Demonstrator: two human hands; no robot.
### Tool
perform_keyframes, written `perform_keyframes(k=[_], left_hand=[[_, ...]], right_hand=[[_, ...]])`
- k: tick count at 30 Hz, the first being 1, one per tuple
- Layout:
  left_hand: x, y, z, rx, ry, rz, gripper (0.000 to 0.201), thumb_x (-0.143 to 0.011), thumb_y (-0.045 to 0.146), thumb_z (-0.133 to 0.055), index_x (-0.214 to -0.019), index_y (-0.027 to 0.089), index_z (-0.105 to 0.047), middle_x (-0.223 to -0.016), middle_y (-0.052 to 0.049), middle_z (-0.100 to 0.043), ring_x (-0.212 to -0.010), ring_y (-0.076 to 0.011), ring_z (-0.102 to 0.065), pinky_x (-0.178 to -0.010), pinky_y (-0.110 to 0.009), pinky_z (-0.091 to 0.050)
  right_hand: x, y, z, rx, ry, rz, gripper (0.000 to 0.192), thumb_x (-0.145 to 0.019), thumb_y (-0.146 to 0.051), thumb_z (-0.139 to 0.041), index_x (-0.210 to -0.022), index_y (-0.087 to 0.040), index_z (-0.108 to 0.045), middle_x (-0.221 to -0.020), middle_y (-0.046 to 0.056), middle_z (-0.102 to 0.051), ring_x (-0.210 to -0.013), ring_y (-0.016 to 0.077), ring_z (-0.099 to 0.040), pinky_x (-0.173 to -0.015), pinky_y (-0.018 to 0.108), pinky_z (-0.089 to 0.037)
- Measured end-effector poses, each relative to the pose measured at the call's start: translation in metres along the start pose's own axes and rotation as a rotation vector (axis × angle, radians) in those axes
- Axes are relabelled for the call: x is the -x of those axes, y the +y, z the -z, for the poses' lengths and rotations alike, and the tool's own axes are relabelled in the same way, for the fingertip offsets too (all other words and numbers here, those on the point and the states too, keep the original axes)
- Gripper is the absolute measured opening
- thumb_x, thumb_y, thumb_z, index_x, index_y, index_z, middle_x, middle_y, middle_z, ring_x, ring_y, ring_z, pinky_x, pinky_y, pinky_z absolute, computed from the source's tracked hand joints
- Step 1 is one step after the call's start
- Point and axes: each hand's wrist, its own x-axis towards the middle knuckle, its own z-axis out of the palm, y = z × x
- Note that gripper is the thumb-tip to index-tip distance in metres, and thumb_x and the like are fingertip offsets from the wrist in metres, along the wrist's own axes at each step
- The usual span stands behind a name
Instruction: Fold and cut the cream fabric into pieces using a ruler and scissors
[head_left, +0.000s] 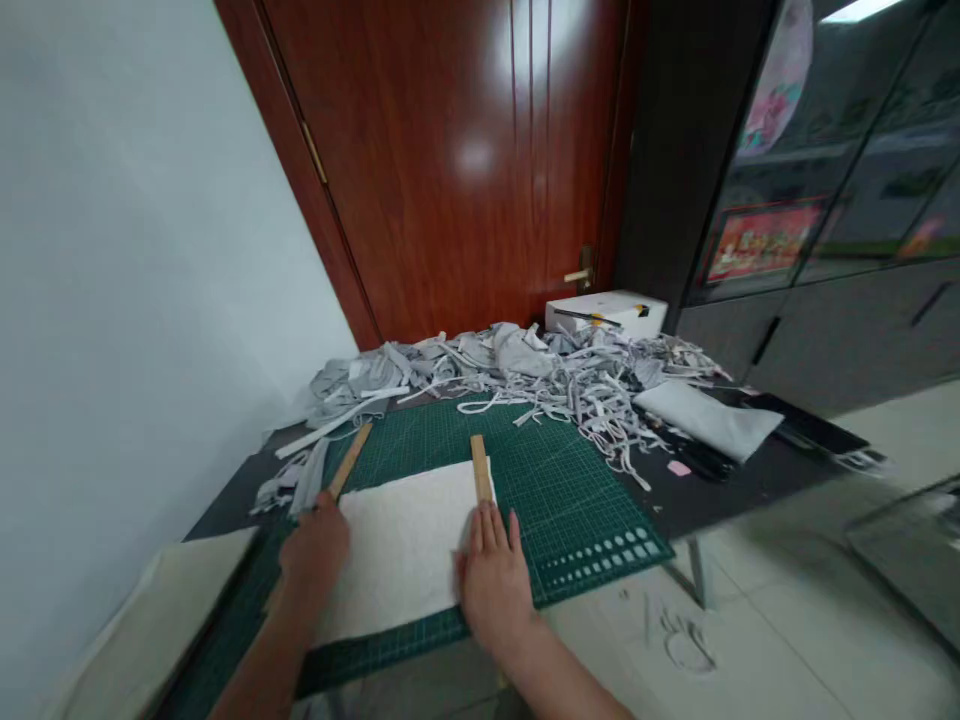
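A piece of cream cloth [409, 545] lies flat on a green cutting mat [562, 480]. Along its left edge runs a wooden strip, perhaps a ruler [350, 461], and my left hand [319, 548] is closed around its nearer part. A second wooden strip [480, 466] lies along the cloth's right edge. My right hand [495, 575] rests flat over this strip's near end and the cloth, fingers stretched forward. The near parts of both strips are mostly hidden under my hands.
Grey fabric scraps and strips [517, 355] are heaped along the table's back. A white box [607, 310] stands behind them. Folded cream cloth [172, 600] lies at the near left. At right are a grey cloth piece [709, 418] and a dark flat object [806, 425].
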Motion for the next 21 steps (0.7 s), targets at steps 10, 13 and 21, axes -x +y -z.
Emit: perform_keyframes(k=[10,13,21], left_hand=[[-0.002,0.143,0.019,0.378,0.018,-0.938,0.038,-0.087,0.013,-0.045,-0.120,0.020,-0.061,-0.128,-0.003,-0.059,-0.120,-0.0153,-0.052,-0.105,-0.024,-0.038],[0.007,0.161,-0.002,0.405,-0.026,-1.024,0.039,-0.090,0.016,-0.040,-0.125,0.014,-0.058,-0.135,-0.008,-0.055,-0.127,-0.0153,-0.047,-0.108,-0.026,-0.035],[0.005,0.143,-0.017,0.444,-0.141,-1.060,0.049,-0.094,0.023,-0.032,-0.143,0.015,-0.035,-0.151,-0.009,-0.031,-0.139,-0.0157,-0.027,-0.114,-0.039,-0.023]], right_hand=[[-0.001,-0.001,-0.005,-0.025,0.020,-0.021,0.054,-0.095,-0.027,-0.039,-0.141,0.001,-0.034,-0.147,0.021,-0.026,-0.140,0.0299,-0.023,-0.115,0.051,-0.015],[-0.003,-0.001,-0.004,-0.037,0.003,-0.024,0.054,-0.095,-0.028,-0.041,-0.141,0.000,-0.034,-0.148,0.020,-0.025,-0.140,0.0295,-0.023,-0.115,0.052,-0.016],[-0.001,0.004,-0.008,-0.063,0.072,-0.016,0.058,-0.093,-0.035,-0.043,-0.141,-0.004,-0.036,-0.148,0.018,-0.028,-0.139,0.0293,-0.026,-0.114,0.054,-0.017]])
